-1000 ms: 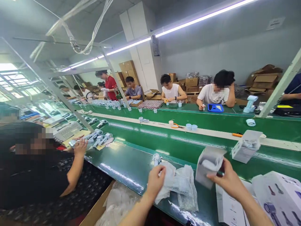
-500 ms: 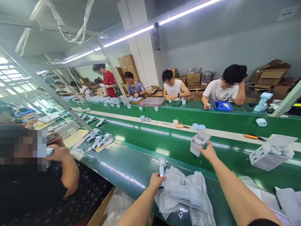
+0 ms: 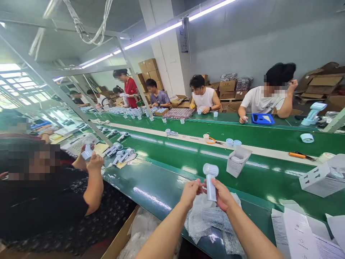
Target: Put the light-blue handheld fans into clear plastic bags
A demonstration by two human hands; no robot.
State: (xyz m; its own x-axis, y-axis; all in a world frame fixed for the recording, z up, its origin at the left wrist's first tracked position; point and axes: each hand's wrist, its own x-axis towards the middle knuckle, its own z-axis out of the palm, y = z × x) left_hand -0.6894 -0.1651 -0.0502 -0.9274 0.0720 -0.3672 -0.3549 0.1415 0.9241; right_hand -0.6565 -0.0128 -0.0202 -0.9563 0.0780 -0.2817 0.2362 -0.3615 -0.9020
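A pale blue-white handheld fan (image 3: pixel 211 183) stands upright above the bench, its round head at the top. My right hand (image 3: pixel 222 195) is wrapped round its handle from the right. Close to the left side of the fan, my left hand (image 3: pixel 192 191) has its fingers drawn together; whether anything is between them is too small to tell. Clear bubble-wrap bags (image 3: pixel 201 219) lie beneath both hands on the green bench (image 3: pixel 153 190). Beyond them, a small open white box (image 3: pixel 237 161) sits on the green conveyor.
Another open white box (image 3: pixel 320 180) and white cartons (image 3: pixel 296 230) are at the right. At left, a co-worker's hands (image 3: pixel 93 160) hold a fan near more fans (image 3: pixel 122 155). A metal post (image 3: pixel 72 104) slants across the left. Orange-handled pliers (image 3: pixel 298 155) lie beyond.
The fan has been raised from beside the bags and is now in my right hand, which has left the small white box. My left hand has come off its handle. The view has shifted slightly.
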